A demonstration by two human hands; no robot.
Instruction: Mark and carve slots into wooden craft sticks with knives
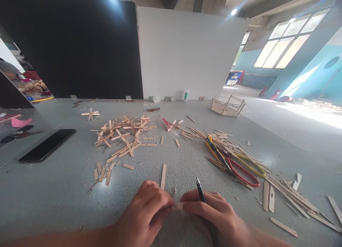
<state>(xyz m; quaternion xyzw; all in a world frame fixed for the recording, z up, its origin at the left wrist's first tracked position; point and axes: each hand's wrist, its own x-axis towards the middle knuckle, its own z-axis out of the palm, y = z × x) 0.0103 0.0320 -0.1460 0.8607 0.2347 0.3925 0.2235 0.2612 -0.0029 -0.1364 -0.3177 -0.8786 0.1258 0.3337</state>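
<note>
1. The left hand (151,209) is at the bottom middle of the frame. Its fingers are bent and pinch one end of a small pale piece (179,205).
2. The right hand (211,211) is just right of it. It grips a black pen (200,190), tip pointing up, and its fingertips are at the other end of the small pale piece. Fingers hide part of that piece.
3. A flat wood stick (163,175) lies on the gray desk (184,161), just above the left hand in the frame.
4. Left of the middle is a messy bunch of stick crosses (128,147).
5. Right of the middle, scissors (226,153) with one red and one yellow handle lie by loose sticks (291,197).
6. A black phone (48,145) lies at the left.
7. A little stick fence (228,107) stands at the upper right.
</note>
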